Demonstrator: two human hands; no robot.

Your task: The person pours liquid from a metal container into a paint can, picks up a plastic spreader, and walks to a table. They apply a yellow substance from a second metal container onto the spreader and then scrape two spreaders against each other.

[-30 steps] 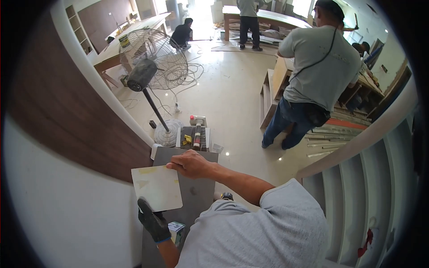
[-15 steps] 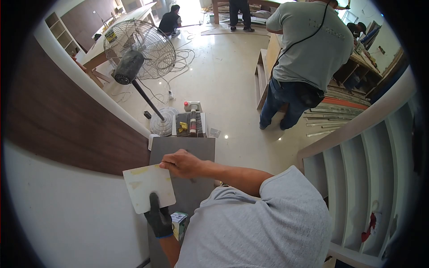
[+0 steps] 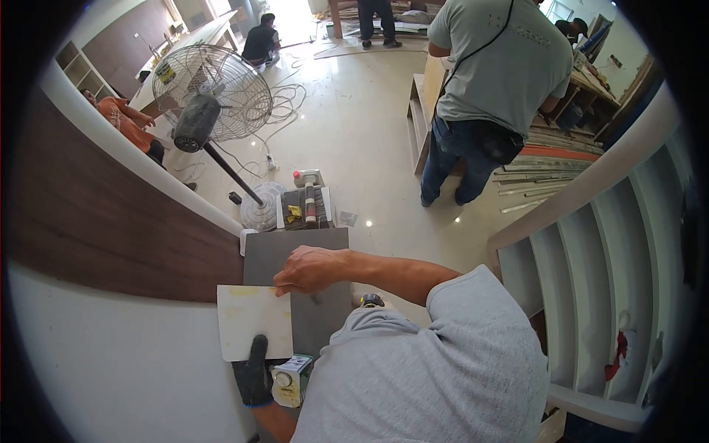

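Note:
A thin, whitish square board [image 3: 255, 325] with yellowish smears is held out at the lower left. My left hand [image 3: 255, 380], in a black work glove, grips its bottom edge with the thumb lying on the face. The fingers behind the board are hidden. My bare right hand [image 3: 306, 269] is closed, its thumb and finger pinching the board's top edge near the right corner. Beneath both hands lies a flat dark grey surface [image 3: 325, 317]. A rectangular can [image 3: 290, 382] with a round cap stands just right of the glove.
A pedestal fan [image 3: 199, 122] and a jug with a red cap [image 3: 309, 177] stand ahead. To the right are a person in a grey shirt [image 3: 502, 66] and white curved shelving [image 3: 591, 295]. A person in orange [image 3: 125, 122] is beyond the curved brown panel [image 3: 111, 221].
The board has turned to sit squarer and moved slightly right and down, both hands staying on it. The view has shifted, and a person in orange has come into sight at left.

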